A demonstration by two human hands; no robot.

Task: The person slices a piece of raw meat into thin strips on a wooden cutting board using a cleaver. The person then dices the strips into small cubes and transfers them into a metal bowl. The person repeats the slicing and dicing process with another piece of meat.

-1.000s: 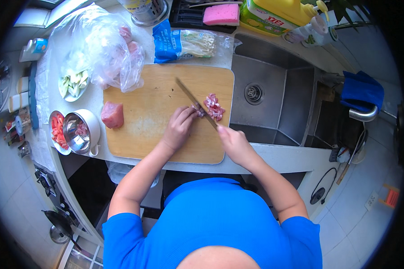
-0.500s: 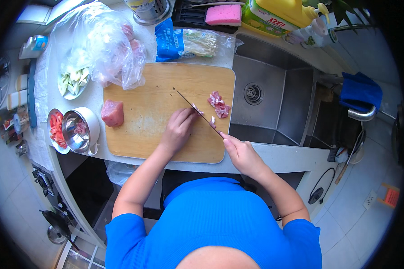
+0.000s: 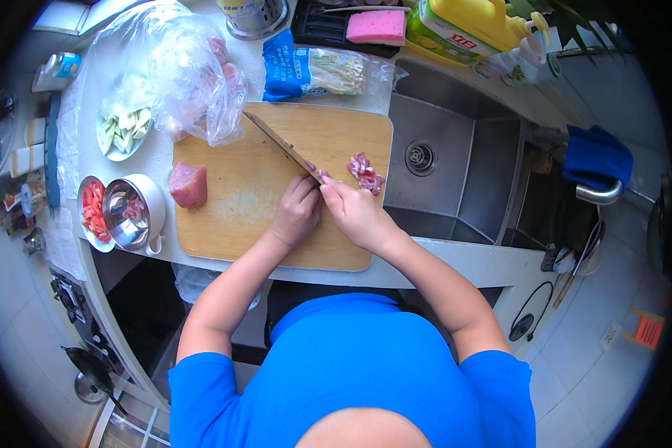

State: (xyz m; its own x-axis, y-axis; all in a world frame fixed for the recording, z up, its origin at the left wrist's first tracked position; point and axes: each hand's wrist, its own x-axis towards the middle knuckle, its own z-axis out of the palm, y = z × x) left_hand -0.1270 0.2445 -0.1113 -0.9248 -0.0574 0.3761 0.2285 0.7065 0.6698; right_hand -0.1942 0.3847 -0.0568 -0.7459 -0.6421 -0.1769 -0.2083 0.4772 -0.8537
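My right hand [image 3: 356,213] is wrapped round the handle of a kitchen knife [image 3: 280,143], whose blade slants up and left across the wooden cutting board [image 3: 239,239]. Close against it on the left, my left hand [image 3: 297,209] presses down with curled fingers. What lies under those fingers is mostly hidden; a small pinkish bit of meat [image 3: 311,166] shows by the blade. Thin meat slices [image 3: 366,173] are heaped at the board's right side. A block of raw meat [image 3: 188,186] sits at its left edge.
Left of the board stand a steel bowl [image 3: 151,205] with some meat, a dish of red pieces [image 3: 94,213] and a plate of pale green slices [image 3: 116,153]. Behind are a plastic bag [image 3: 194,82] and packaged enoki mushrooms [image 3: 336,71]. A sink [image 3: 440,190] adjoins on the right.
My right hand has moved left with the knife, up against my left hand. The blade tip now reaches the board's far edge near the plastic bag. My left hand has hardly moved.
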